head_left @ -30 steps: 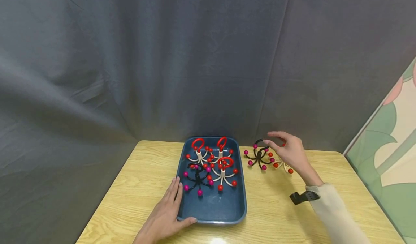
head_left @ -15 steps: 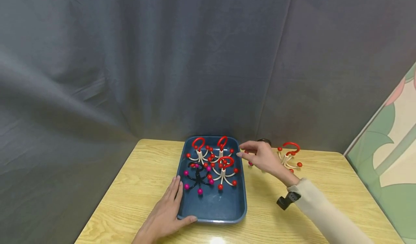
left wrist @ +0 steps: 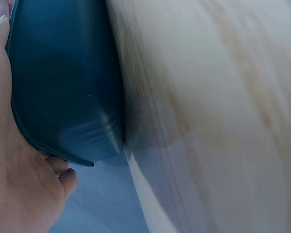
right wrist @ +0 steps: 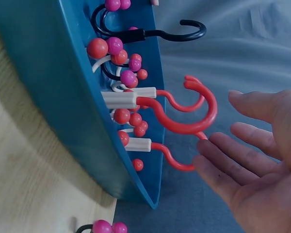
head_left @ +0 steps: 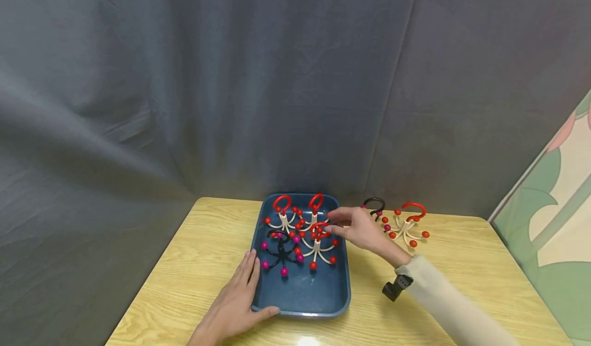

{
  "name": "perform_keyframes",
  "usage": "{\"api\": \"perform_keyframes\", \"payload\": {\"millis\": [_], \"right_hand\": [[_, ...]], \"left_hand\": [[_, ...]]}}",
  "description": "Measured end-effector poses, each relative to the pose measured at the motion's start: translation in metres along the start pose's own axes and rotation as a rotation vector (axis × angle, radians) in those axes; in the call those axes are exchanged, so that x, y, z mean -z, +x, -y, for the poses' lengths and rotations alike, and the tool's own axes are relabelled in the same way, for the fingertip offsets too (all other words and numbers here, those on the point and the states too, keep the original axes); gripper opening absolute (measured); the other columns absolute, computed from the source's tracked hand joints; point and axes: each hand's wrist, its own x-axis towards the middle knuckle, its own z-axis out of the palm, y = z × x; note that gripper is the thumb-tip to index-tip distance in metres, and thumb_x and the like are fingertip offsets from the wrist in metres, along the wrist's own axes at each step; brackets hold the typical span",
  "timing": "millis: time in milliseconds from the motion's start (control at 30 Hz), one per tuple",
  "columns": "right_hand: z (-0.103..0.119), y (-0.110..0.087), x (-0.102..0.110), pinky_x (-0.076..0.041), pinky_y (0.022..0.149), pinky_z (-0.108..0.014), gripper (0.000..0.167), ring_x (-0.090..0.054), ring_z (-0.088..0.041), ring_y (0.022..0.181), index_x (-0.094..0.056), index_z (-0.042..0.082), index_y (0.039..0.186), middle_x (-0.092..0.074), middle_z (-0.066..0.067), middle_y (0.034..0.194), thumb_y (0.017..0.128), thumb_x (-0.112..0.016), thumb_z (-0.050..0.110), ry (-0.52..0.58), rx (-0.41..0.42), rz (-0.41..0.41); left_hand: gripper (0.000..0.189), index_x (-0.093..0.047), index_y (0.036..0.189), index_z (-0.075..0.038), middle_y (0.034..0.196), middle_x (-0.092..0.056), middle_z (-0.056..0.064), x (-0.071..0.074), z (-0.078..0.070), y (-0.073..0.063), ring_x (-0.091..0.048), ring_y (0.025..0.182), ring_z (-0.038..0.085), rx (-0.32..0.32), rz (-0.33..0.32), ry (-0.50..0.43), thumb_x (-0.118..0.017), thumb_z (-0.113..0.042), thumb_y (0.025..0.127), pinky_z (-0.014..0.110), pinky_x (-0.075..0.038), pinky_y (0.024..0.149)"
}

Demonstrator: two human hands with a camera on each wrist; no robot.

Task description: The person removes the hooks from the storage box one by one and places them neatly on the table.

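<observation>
- Blue tray (head_left: 301, 294): one is resting.
- Red-hooked white racks (head_left: 316, 245): four are standing, three inside the tray.
- Black racks (head_left: 281, 253): two are standing, one inside.
- Left hand (head_left: 235, 302) and right hand (head_left: 362, 228): two are showing.

Blue tray (head_left: 302, 297), rectangular, flat on the desk, its far end at the desk's far edge; left hand (head_left: 233, 302) on its near-left corner. Four multi-arm hooks inside, all upright: two white-and-red ones (head_left: 283, 222) (head_left: 314, 219) at the tray's far edge, black one (head_left: 281, 252) with magenta balls near its left edge, white front one (head_left: 317, 246) near its right edge. Right hand (head_left: 360, 229), thumb and fingers apart, at the front one's red loop; contact unclear.
</observation>
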Motion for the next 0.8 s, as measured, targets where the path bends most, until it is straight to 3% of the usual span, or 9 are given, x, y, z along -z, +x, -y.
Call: {"api": "perform_keyframes", "payload": {"millis": [333, 800], "right_hand": [[-0.009, 0.002, -0.011, -0.065, 0.087, -0.037, 0.028, -0.079, -0.022, 0.103, -0.079, 0.007, 0.119, -0.081, -0.01, 0.114, 0.092, -0.081, 0.015, -0.022, -0.014, 0.007], [-0.02, 0.003, -0.023, -0.065, 0.08, -0.032, 0.021, -0.08, -0.023, 0.098, -0.08, 0.006, 0.113, -0.081, -0.012, 0.11, 0.092, -0.08, 0.009, 0.019, -0.009, -0.014]], "left_hand": [[0.125, -0.025, 0.166, -0.002, 0.179, -0.01, 0.013, -0.001, 0.0, 0.0, -0.013, 0.166, 0.034, -0.001, -0.011, 0.008, -0.054, -0.09, 0.083, 0.053, -0.031, 0.13], [0.126, -0.022, 0.167, -0.004, 0.179, -0.007, 0.011, 0.0, -0.002, 0.0, -0.012, 0.166, 0.033, 0.019, 0.019, -0.008, -0.054, -0.091, 0.082, 0.055, -0.031, 0.129]]}}
